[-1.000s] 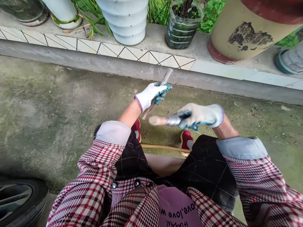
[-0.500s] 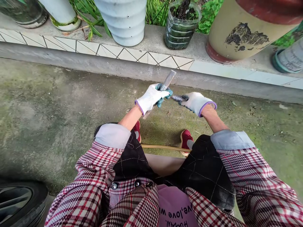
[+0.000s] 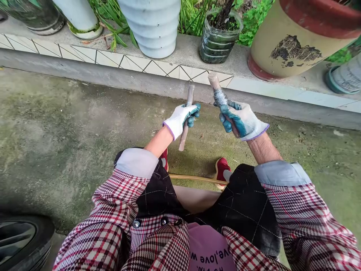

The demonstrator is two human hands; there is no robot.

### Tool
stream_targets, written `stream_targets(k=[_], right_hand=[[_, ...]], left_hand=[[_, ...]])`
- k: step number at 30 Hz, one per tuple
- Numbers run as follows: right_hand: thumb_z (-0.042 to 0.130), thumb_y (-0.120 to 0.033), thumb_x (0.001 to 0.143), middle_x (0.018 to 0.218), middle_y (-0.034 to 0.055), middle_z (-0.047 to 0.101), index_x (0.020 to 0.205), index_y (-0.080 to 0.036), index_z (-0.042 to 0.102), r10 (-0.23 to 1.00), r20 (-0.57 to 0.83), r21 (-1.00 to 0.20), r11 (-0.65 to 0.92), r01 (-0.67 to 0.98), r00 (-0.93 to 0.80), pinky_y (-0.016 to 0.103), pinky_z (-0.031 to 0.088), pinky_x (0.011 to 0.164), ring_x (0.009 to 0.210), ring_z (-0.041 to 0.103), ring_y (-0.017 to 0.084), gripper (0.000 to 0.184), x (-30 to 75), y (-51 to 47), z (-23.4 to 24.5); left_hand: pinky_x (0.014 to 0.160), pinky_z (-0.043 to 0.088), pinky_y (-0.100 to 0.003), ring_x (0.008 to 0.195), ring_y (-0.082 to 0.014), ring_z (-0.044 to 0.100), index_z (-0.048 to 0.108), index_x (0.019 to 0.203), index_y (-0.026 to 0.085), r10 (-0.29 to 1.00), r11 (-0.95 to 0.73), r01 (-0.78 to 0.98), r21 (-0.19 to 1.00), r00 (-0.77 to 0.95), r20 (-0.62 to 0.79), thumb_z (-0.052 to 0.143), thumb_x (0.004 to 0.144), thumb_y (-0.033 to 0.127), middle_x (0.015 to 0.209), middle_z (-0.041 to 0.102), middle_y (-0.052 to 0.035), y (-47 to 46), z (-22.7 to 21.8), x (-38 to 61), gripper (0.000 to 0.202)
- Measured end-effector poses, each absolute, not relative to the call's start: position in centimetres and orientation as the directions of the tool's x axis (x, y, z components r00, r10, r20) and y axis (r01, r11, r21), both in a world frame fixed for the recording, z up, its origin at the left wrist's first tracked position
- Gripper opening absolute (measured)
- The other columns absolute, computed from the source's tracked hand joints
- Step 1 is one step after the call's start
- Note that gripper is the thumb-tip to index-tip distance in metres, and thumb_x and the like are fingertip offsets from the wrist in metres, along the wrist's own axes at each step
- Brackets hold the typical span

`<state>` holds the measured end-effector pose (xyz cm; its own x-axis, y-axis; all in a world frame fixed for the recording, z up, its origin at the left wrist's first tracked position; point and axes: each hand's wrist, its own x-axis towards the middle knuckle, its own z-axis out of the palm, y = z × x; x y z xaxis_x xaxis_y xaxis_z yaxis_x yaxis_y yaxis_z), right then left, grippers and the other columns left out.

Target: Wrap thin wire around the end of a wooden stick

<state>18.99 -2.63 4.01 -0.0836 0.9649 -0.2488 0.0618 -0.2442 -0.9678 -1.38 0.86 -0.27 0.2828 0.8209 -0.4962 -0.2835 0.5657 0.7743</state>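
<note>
My left hand [image 3: 180, 119], in a white glove with green-blue coated fingers, is closed around the middle of a flat wooden stick [image 3: 183, 139]. Both ends of that stick stick out, and some wire shows just above the fingers. To the right, my right hand [image 3: 246, 117], gloved alike, grips a rounder wooden stick [image 3: 213, 79], tilted with its top end away from me. Silvery wire [image 3: 220, 97] is wound round this stick above the fingers. The hands are apart, held above the ground; whether a strand runs between the sticks I cannot make out.
A low tiled ledge [image 3: 135, 66] runs across the front, bearing a white ribbed pot [image 3: 153, 28], a cut plastic bottle planter [image 3: 217, 47] and a beige-red pot [image 3: 282, 45]. A car tyre [image 3: 42, 241] is at lower left. Mossy concrete [image 3: 84, 124] lies below.
My right hand has turned, swinging its wire-wound stick from pointing left to pointing up and away. My left hand's stick has become more upright, and the hands have moved apart.
</note>
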Motion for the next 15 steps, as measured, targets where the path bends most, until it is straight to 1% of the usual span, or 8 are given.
stream_targets(k=[3,6,10,13,15], right_hand=[[0.080,-0.054,0.076,0.058,-0.0043,0.056,0.093,-0.020,0.065,0.972,-0.233,-0.963,-0.233,0.137,0.013,0.023,0.034,0.031,0.039,0.040,0.008,0.040,19.6,-2.4,3.5],[0.078,-0.051,0.077,0.061,-0.0027,0.057,0.087,-0.022,0.062,0.969,-0.225,-0.934,-0.243,0.262,0.097,0.023,0.038,0.033,0.042,0.043,0.009,0.034,20.7,-1.7,2.4],[0.074,-0.050,0.079,0.063,-0.0020,0.057,0.091,-0.022,0.061,0.962,-0.245,-0.887,-0.272,0.372,0.119,0.025,0.040,0.035,0.043,0.044,0.011,0.032,21.6,-0.8,1.4],[0.072,-0.046,0.080,0.062,-0.0012,0.056,0.092,-0.021,0.063,0.959,-0.246,-0.850,-0.283,0.445,0.139,0.026,0.042,0.038,0.045,0.045,0.012,0.029,21.5,-0.3,1.1],[0.070,-0.043,0.080,0.063,-0.0003,0.056,0.094,-0.021,0.066,0.960,-0.232,-0.791,-0.279,0.544,0.156,0.027,0.043,0.041,0.049,0.048,0.013,0.027,21.5,0.0,1.0]], left_hand=[[0.038,0.029,-0.019,0.037,-0.0032,0.038,0.060,0.078,0.016,0.781,0.592,-0.201,0.780,0.381,-0.494,0.063,0.090,0.017,0.060,0.060,0.0031,-0.2,-0.5,-0.8,0.012],[0.037,0.028,-0.019,0.037,-0.0037,0.040,0.061,0.078,0.015,0.745,0.622,-0.176,0.763,0.434,-0.507,0.060,0.090,0.014,0.058,0.060,0.0020,-1.2,0.2,-1.0,0.012],[0.037,0.027,-0.019,0.037,-0.0036,0.038,0.060,0.076,0.016,0.745,0.636,-0.206,0.744,0.416,-0.522,0.059,0.087,0.012,0.057,0.059,0.0022,-1.9,1.7,-2.2,0.012],[0.037,0.026,-0.018,0.037,-0.0040,0.037,0.058,0.075,0.016,0.715,0.669,-0.231,0.707,0.459,-0.527,0.059,0.085,0.012,0.056,0.058,0.0022,-2.5,2.2,-2.5,0.011],[0.036,0.025,-0.018,0.037,-0.0042,0.037,0.057,0.074,0.016,0.686,0.698,-0.241,0.674,0.495,-0.533,0.058,0.085,0.012,0.056,0.057,0.0018,-2.9,2.2,-2.4,0.011]])
